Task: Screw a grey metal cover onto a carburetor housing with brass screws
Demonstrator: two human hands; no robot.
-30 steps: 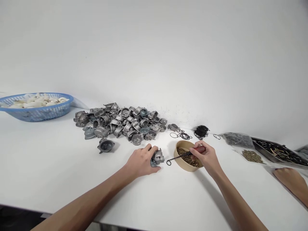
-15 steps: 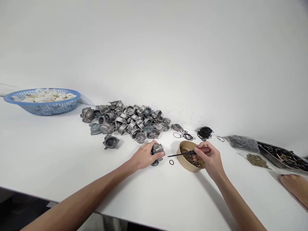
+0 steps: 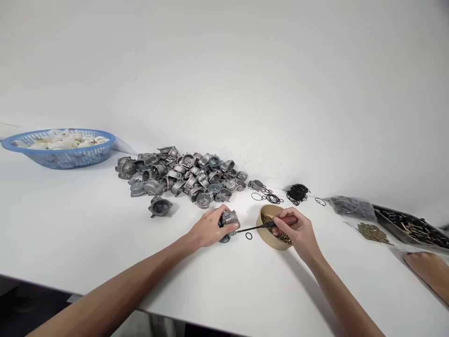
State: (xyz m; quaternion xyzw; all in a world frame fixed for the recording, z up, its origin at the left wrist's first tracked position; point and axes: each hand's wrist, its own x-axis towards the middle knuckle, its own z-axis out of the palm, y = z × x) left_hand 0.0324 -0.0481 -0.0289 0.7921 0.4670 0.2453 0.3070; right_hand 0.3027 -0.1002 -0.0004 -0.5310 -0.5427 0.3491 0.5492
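My left hand [image 3: 209, 228] grips a small grey metal carburetor body [image 3: 229, 220] standing on the white table [image 3: 105, 234]. My right hand [image 3: 297, 234] holds a screwdriver [image 3: 270, 225] with a red handle. Its black shaft points left and the tip touches the carburetor body. Under my right hand stands a round tan bowl [image 3: 271, 241] of small brass screws. A black O-ring [image 3: 249, 236] lies on the table between the body and the bowl.
A heap of grey metal castings [image 3: 182, 177] lies behind, one casting [image 3: 160, 206] apart in front. Black O-rings [image 3: 297, 192] lie near the wall. A blue basket [image 3: 59, 147] of white parts stands far left. Bags and a tray [image 3: 407, 224] of hardware are at right, beside another person's hand [image 3: 426, 271].
My left hand turned the carburetor body upright. My right hand swung the screwdriver from over the bowl leftward until its tip reached the body.
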